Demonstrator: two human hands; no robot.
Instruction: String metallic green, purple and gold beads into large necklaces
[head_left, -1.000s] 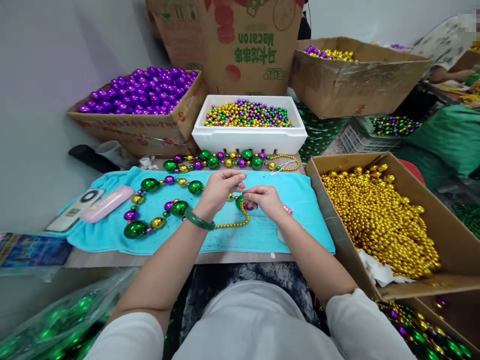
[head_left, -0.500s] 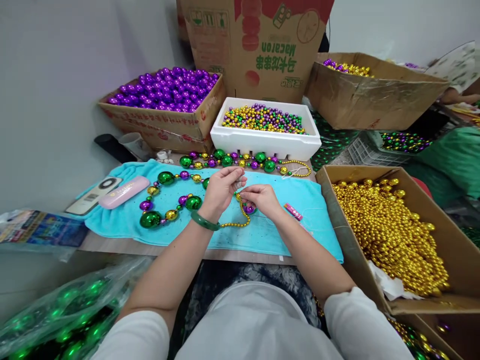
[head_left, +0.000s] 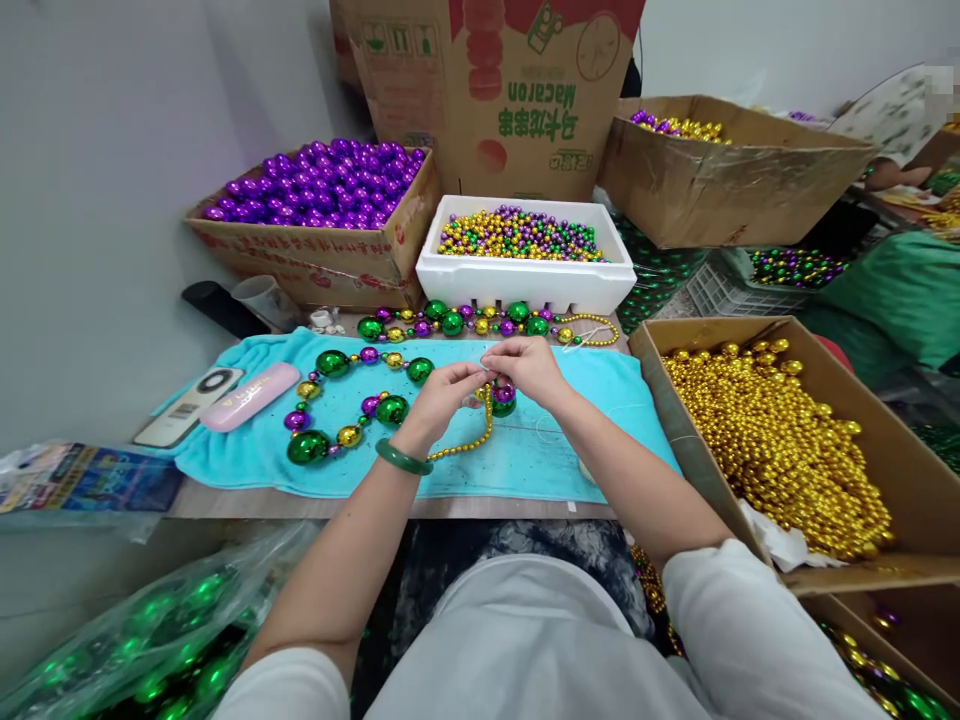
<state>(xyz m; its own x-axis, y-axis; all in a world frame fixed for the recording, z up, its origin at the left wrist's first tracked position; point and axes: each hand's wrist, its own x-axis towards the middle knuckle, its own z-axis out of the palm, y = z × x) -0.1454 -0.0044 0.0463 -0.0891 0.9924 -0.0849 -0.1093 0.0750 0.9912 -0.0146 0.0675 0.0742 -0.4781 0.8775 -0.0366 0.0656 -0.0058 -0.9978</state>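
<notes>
Over the blue towel [head_left: 604,375], the left hand [head_left: 444,395] and right hand [head_left: 531,370] are pinching the bead necklace [head_left: 392,410], fingertips narrow, though I can't tell by which part. Its big beads are lying on the towel; a purple-bead box [head_left: 300,262] is standing behind.

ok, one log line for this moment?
left hand: pinched, near gold beads | right hand: pinched, close to left | anything held: too small to tell | towel: beneath hands

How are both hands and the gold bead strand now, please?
Left hand, right hand: fingertips close together, grip unclear. Gold bead strand: curving below, over blue towel. Pink case: towel's left, apart from hands.
</notes>
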